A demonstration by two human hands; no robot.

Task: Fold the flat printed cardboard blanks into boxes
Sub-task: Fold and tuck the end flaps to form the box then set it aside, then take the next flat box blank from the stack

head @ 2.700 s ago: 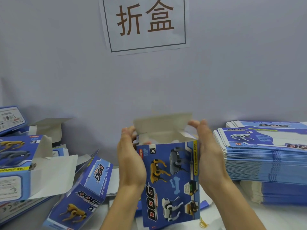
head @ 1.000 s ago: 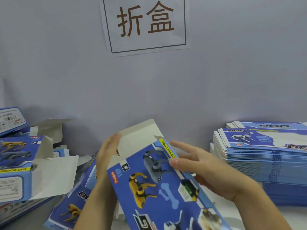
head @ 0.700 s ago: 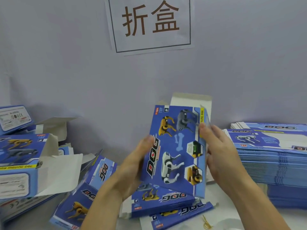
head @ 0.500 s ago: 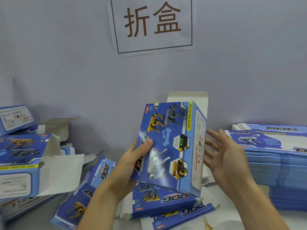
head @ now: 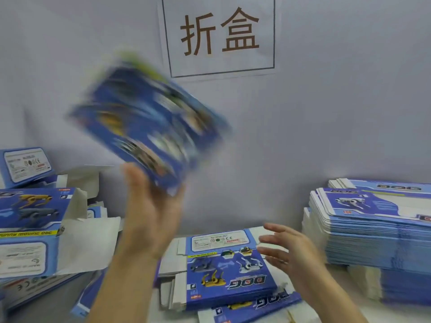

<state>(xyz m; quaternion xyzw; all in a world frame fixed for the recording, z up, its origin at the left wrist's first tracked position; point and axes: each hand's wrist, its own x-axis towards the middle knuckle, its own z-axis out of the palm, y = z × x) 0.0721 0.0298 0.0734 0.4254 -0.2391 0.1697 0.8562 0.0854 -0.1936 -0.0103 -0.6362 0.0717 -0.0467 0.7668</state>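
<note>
A folded box (head: 149, 127) blurs at ten o'clock above the left hand (head: 151, 213), grip unclear. The right hand (head: 289, 250) hangs spread and empty. Boxes (head: 30, 224) pile at nine; a tall stack (head: 373, 229) of blanks waits at three.

Head view, down toward wall (head: 326, 113)

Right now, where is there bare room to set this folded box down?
Bare table shows in front of the blank stack, far right, and a grey strip before the folded boxes, left. The centre is crowded with loose blanks.
</note>
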